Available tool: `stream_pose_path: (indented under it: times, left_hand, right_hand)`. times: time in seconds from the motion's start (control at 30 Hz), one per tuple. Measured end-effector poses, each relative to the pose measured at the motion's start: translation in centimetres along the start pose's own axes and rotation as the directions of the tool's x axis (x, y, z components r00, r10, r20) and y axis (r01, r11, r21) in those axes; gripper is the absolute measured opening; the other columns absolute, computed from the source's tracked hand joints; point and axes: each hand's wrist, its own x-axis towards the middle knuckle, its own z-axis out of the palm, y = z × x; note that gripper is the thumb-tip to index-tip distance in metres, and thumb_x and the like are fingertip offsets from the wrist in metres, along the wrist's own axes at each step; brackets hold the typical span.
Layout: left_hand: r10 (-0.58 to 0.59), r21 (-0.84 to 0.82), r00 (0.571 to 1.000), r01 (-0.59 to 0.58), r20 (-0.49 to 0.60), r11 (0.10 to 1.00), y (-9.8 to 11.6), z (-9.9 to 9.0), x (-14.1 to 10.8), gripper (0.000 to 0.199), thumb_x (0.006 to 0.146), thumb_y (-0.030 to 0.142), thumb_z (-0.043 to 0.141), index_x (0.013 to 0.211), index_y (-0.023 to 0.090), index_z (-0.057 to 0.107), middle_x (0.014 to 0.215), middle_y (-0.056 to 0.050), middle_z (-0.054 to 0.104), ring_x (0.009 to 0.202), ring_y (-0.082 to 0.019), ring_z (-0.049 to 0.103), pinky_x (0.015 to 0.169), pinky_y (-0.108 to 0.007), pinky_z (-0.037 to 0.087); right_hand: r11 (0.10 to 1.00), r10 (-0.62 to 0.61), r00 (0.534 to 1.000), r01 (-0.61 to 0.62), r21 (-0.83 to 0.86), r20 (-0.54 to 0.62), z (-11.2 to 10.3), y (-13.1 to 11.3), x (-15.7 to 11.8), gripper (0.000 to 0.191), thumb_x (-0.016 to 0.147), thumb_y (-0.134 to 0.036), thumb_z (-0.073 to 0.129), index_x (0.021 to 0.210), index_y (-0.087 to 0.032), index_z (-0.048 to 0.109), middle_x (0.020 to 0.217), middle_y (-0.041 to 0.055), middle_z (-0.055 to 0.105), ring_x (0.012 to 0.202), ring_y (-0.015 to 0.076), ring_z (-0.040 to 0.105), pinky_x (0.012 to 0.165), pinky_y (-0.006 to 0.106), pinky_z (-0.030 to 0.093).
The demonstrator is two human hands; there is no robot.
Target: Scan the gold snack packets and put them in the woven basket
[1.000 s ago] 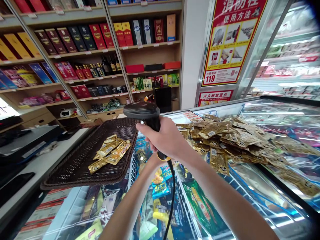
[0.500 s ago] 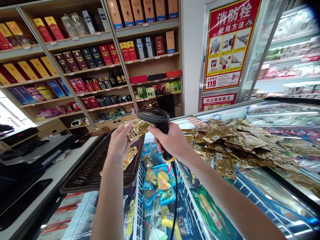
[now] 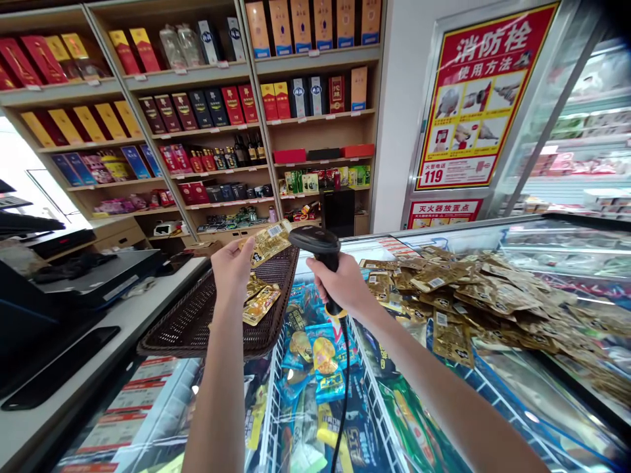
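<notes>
Pinched in my left hand (image 3: pixel 231 266) is a gold foil packet (image 3: pixel 270 243), its white barcode label facing up near the far end. My right hand (image 3: pixel 342 282) wraps the handle of a black barcode scanner (image 3: pixel 315 240), whose head sits just right of the packet. A black cable (image 3: pixel 346 374) hangs from the scanner's handle. Below my left hand, more gold packets (image 3: pixel 261 304) lie in a brown woven basket (image 3: pixel 197 322). To the right of my right hand, a large heap of gold packets (image 3: pixel 453 282) rests on the freezer's glass top.
Beneath my arms is a chest freezer with a white wire basket (image 3: pixel 271 407) and blue snack bags (image 3: pixel 323 355). A counter (image 3: pixel 98 368) with dark equipment runs along the left. Shelves of boxes (image 3: pixel 207 108) and a red poster (image 3: pixel 486 98) stand behind.
The gold packet now sits apart from my right hand's fingers, with its barcode showing. My view has shifted slightly left, and more packets in the basket are visible.
</notes>
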Motion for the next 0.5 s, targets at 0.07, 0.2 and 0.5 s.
stream_pose_path:
  times: [0.07,0.2,0.5]
  left_hand:
    - [0.008,0.042,1.000,-0.008,0.010,0.999,-0.6,0.0,0.2,0.045,0.066,0.048,0.078,0.091,0.011,0.080,0.062,-0.001,0.061,0.059,-0.013,0.047,0.056,-0.025,0.034]
    - [0.025,0.167,0.996,-0.039,0.087,0.985,-2.2,0.0,0.8,0.042,0.071,0.050,0.074,0.090,0.013,0.080,0.068,-0.005,0.068,0.066,-0.019,0.057,0.060,-0.026,0.040]
    - [0.022,0.361,0.977,-0.099,0.214,0.927,-4.6,0.0,1.6,0.050,0.075,0.059,0.070,0.092,0.013,0.080,0.059,-0.002,0.064,0.064,-0.019,0.056,0.059,-0.027,0.037]
  right_hand:
    - [1.000,0.007,1.000,-0.007,-0.001,-0.022,0.6,1.9,0.7,0.030,0.086,-0.040,0.070,0.068,-0.022,0.055,0.046,-0.0039,0.053,0.036,0.0137,0.051,0.037,0.025,0.044]
    - [0.999,0.050,0.996,-0.049,0.017,-0.075,1.2,4.7,1.7,0.029,0.085,-0.037,0.069,0.067,-0.023,0.051,0.046,-0.0045,0.052,0.035,0.0138,0.050,0.035,0.025,0.042]
    - [0.999,0.030,0.998,-0.032,-0.033,-0.053,1.1,5.0,1.6,0.028,0.086,-0.037,0.068,0.066,-0.024,0.052,0.043,-0.0040,0.052,0.034,0.0145,0.049,0.037,0.027,0.041]
